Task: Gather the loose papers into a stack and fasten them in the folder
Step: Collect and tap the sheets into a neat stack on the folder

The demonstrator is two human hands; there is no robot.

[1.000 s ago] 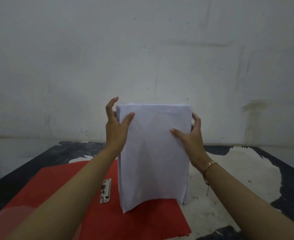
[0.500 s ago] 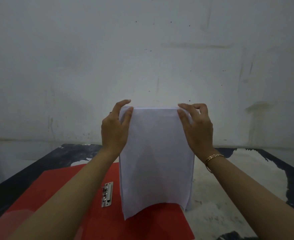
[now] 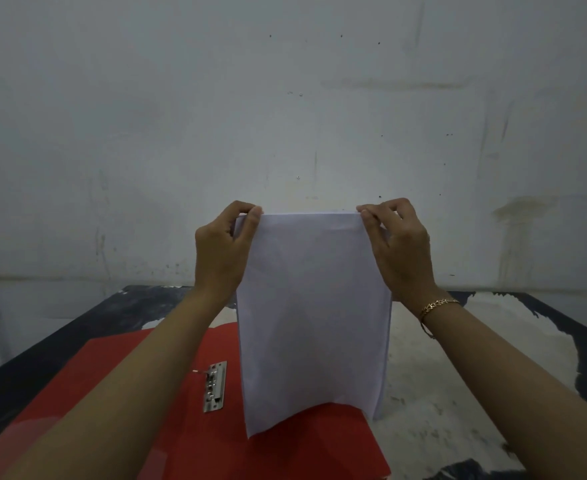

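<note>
The person holds the paper stack (image 3: 312, 306) upright over the near half of the bench (image 3: 458, 393), its broad white face towards the camera. A second ago the hands were at the stack's side edges, about a third of the way down, thumbs laid on the front sheet and the left fingers stretched out. Half a second ago they had climbed to the top, with the fingers draped over the upper edge. Now the left hand (image 3: 221, 251) pinches the upper left corner between curled fingers and thumb, and the right hand (image 3: 399, 247) pinches the upper right corner the same way, so both hands grip the papers at the top edge.

The sheets hang straighter than before, though the lower edge of the front sheet still arches upward in the middle. That lower edge sits at the right part of the red folder (image 3: 146, 410), with its right corner past the folder's right edge, over the bare bench. Whether the papers rest on the folder or hang just above it cannot be told.

The folder lies open and flat at the left near part of the bench, as before. Its metal fastener (image 3: 214, 386) lies on the red surface just left of the stack's lower part, apart from it. A gold bracelet (image 3: 437, 304) circles the right wrist.
</note>
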